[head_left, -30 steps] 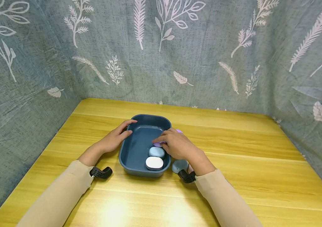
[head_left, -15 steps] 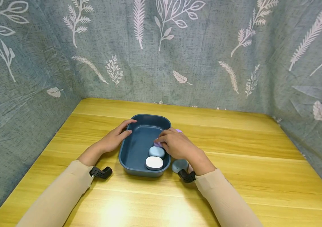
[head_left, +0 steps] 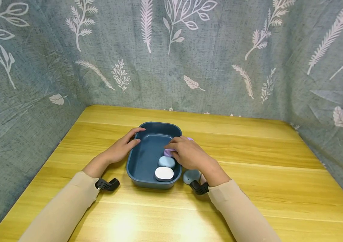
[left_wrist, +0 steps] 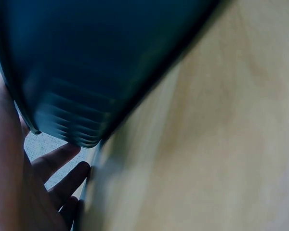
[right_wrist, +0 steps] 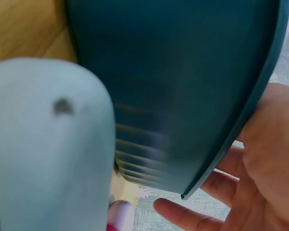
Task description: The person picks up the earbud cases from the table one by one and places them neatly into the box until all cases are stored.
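Observation:
Inside the dark blue bin (head_left: 145,158) lie a white rounded oval piece (head_left: 164,173), a light blue oval piece (head_left: 166,162) and a purple oval piece (head_left: 168,153), lined up along its right side. My left hand (head_left: 120,148) rests on the left rim, thumb and fingertips just over the edge. From the right, my right hand (head_left: 187,153) reaches over the rim and holds the purple piece between thumb and fingers, partly hiding it. Both wrist views show the outer wall of the bin, with fingers of the right hand (right_wrist: 260,178) beyond its edge.
Just right of the bin, a grey-blue rounded piece (head_left: 191,176) lies near a pale pink one (head_left: 203,179), partly covered by the wrist device. Another purple piece (head_left: 190,138) shows behind the right hand. A leaf-patterned curtain (head_left: 159,74) surrounds the wooden table (head_left: 268,174).
The right fingers have drawn back slightly over the purple piece, and more of it shows now than half a second ago. The left hand and the bin stay in place.

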Available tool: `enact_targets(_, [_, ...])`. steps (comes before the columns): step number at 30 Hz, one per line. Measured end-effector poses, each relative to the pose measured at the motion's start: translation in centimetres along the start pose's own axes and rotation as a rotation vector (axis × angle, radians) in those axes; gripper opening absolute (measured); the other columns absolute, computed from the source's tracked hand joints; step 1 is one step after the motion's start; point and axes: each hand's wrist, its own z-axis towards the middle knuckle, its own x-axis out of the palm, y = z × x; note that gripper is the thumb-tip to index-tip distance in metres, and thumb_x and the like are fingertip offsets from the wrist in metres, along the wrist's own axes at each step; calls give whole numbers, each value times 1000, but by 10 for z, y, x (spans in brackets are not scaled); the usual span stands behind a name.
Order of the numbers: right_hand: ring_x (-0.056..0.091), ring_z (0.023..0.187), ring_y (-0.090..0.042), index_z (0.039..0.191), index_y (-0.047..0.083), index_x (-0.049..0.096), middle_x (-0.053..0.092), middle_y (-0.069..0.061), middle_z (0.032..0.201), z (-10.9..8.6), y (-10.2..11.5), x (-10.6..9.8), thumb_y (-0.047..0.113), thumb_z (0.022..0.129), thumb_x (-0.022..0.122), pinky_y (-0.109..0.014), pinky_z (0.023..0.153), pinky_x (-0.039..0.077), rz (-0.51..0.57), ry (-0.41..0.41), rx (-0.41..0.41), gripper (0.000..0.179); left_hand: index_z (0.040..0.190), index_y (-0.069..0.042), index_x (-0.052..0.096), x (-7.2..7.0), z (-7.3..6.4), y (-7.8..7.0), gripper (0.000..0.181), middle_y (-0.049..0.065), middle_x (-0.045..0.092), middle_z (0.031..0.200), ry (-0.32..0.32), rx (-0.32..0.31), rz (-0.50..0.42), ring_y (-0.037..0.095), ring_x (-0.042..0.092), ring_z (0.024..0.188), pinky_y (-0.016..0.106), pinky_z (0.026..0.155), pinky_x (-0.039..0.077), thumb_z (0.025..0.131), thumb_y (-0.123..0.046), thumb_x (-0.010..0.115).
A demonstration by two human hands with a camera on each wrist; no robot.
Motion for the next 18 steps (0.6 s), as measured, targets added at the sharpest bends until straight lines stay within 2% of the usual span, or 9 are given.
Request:
enact_targets(12, [55,113,-19,125,17,65,60,2,121,-2,-3,-2,21,97,60,-38,99,47,-8,-40,-39,29,151,-28,26,0,0,-2,49,3,21,160,-2,1,11,30,25,146,55,116,25,105,-38,38])
enact_targets(18, [55,110,-17,127,20,64,60,1,121,-4,-4,-11,20,96,61,-34,96,47,6,-58,-20,32,151,-28,27,1,0,-2,47,3,23,159,-7,1,8,31,26,146,57,116,25,105,-33,38])
